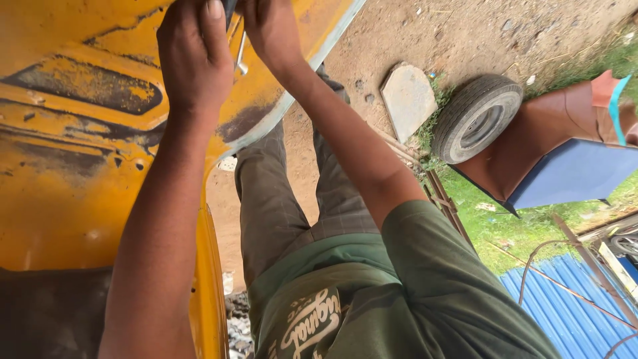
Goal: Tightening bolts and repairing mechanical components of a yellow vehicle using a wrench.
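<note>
Fingers (211, 16) of the left hand (194, 63) curl up against the yellow panel (60, 199) at the top edge of the view, bent around a dark part (229, 8) that runs out of frame; whether they truly grip it cannot be told. Just beside it, the right hand (272, 30) also reaches up to the same spot, its fingers cut off by the frame edge, so their state cannot be told either. Between the two hands a small metal piece (240, 56) shows against the panel, near the left hand's thumb side.

That panel is worn yellow bodywork with black scuffed patches and a pale trim strip (292, 93) along its edge. Both forearms stretch up from a green shirt (412, 292); grey trousers (279, 199) stand on bare dirt (425, 33). Well apart to the right lie a flat stone (407, 96), a tyre (476, 118) on grass, a brown and blue seat (565, 159) and blue corrugated sheet (565, 312).
</note>
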